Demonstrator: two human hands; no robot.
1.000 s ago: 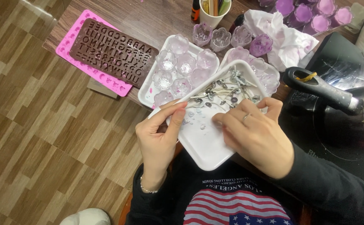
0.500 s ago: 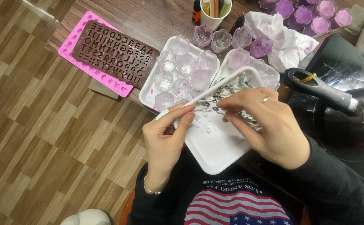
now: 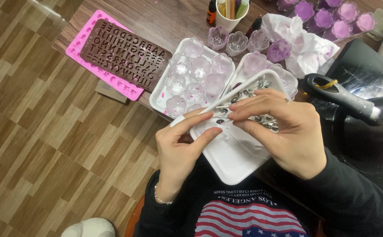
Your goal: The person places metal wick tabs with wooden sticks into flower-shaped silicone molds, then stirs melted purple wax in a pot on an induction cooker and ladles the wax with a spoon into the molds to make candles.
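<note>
1. A white foam tray [image 3: 231,162] of metal-based candle wicks [image 3: 261,120] was held at the centre of the frame, tilted over the lap.
2. The clear flower-shaped moulds [image 3: 194,72] in the second tray [image 3: 157,97], just above, were seen without wicks, so most of the work was judged undone.
3. The tray's near rim was pinched between thumb and fingers of the left hand [image 3: 180,151].
4. One wick [image 3: 223,106] was pinched by the fingertips of the right hand [image 3: 283,131], palm down.
</note>
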